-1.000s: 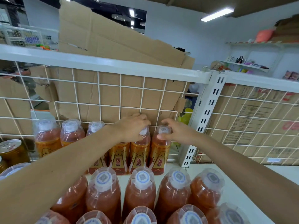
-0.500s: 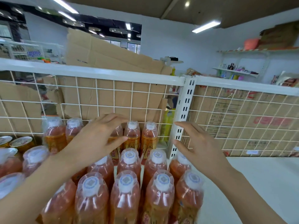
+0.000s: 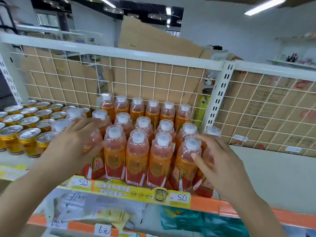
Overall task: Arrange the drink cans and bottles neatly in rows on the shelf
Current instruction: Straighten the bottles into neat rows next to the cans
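Observation:
Several orange drink bottles (image 3: 137,149) with white caps stand in rows on the white shelf (image 3: 273,178), reaching back to the wire grid. To their left stand several gold cans (image 3: 29,132) with silver tops. My left hand (image 3: 71,147) lies with spread, straight fingers against the front-left bottles, covering some of them. My right hand (image 3: 220,163) has its fingers extended against the front-right bottles, thumb toward me. Neither hand grips a bottle.
A white wire grid (image 3: 136,77) backs the shelf, with cardboard behind it. A white slotted upright (image 3: 220,93) stands right of the bottles. Yellow price strips (image 3: 143,192) run along the orange shelf edge. Packaged goods lie on the lower shelf (image 3: 102,211).
My view has pulled back and down. Both hands left the rear bottle caps and came forward to the two sides of the front row.

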Demonstrator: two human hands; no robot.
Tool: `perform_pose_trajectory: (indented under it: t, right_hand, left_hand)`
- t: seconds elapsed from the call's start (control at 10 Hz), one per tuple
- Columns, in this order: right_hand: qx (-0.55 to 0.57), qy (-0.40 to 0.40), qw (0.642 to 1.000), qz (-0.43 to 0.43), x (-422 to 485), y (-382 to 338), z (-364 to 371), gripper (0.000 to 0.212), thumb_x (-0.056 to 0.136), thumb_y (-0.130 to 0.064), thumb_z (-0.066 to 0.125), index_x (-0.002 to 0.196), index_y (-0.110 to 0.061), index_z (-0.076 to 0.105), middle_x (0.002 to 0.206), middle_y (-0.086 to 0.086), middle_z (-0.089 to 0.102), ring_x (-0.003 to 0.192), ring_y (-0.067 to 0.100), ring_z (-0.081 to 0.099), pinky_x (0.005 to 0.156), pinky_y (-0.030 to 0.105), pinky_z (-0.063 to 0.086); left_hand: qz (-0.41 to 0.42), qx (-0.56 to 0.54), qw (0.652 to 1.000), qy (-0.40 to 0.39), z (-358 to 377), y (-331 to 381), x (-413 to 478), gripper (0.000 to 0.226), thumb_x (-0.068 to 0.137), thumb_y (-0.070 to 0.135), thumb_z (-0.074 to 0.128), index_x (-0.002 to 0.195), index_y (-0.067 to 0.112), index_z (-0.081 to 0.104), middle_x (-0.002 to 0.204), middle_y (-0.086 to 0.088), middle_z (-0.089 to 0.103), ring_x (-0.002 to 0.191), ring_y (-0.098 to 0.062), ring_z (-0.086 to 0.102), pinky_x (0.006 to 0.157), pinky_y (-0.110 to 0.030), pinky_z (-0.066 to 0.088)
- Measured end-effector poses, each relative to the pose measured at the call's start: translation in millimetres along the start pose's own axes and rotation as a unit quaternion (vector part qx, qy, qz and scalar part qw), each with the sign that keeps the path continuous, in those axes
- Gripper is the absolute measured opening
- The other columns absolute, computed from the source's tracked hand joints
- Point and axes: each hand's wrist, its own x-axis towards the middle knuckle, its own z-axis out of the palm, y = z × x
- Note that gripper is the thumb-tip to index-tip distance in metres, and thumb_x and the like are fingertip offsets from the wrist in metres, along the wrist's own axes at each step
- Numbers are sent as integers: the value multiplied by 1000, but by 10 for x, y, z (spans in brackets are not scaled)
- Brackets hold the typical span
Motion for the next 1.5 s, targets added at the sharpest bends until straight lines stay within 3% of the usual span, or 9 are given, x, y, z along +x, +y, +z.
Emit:
perform_pose_trajectory:
  t: [0.2,0.4,0.5,0.7,0.8,1.0,1.1,1.2,1.5]
  right_hand:
    - [33,-47,998,-7,70,-336,220,41,85,-34,60,125,-24,55,125,-4,57,106,20,59,70,26,39]
    - [47,-65,996,-31,407,-786,507,44,87,-40,53,130,-28,50,132,-10,49,119,14,49,81,24,35]
    - [46,-50,996,-49,659,-1033,727,42,87,-37,56,128,-27,52,130,-13,50,117,9,47,79,22,35]
    - [32,-64,995,-74,1274,-1543,1163,42,92,-43,49,131,-30,47,134,-13,47,121,9,47,88,23,39]
    - [21,-113,989,-88,1541,-1757,1339,45,93,-42,46,137,-33,38,138,-15,40,125,5,39,87,16,31]
    - [-10,-247,963,-107,1921,-1893,1600,53,94,-41,47,142,-36,26,144,-14,35,117,2,42,96,24,33]
    - [-22,-316,941,-122,2038,-1872,1717,56,92,-41,52,142,-34,28,142,-12,38,124,7,42,99,25,35]
    - [-20,-351,929,-118,2103,-1873,1800,56,86,-45,60,137,-30,40,126,-9,46,112,10,49,92,28,40]
    - [-51,-369,919,-130,2293,-1892,1832,52,72,-44,74,115,-24,53,105,-9,49,97,10,47,78,26,41]
  left_hand:
    - [-29,18,998,55,-344,-268,-427,55,81,52,39,117,15,59,118,-3,60,98,-33,60,73,-46,51]
    - [-43,12,996,79,-448,-773,-345,50,81,46,50,119,16,58,121,-5,60,102,-36,60,74,-49,51]
    - [-34,7,996,80,-455,-1076,-163,48,81,43,51,119,15,59,122,-4,59,103,-32,59,77,-42,49]
    - [10,-51,998,32,-349,-1701,368,46,85,50,50,127,31,51,127,8,52,114,-16,49,78,-27,42]
    - [55,-96,994,-4,-271,-1967,668,47,81,56,40,123,38,48,118,25,44,105,-5,45,74,-15,38]
    - [128,-170,973,-84,-48,-2113,1086,64,77,69,33,125,31,52,118,18,53,103,2,50,88,-16,40]
    - [156,-188,959,-141,25,-2093,1148,46,83,56,56,123,34,51,107,25,52,99,15,44,82,-2,31]
    - [149,-218,947,-183,93,-2107,1184,50,78,39,70,123,35,48,105,35,45,100,24,40,80,2,31]
    - [172,-210,942,-198,245,-2149,1458,44,81,25,70,121,22,52,106,18,52,87,24,42,73,3,30]
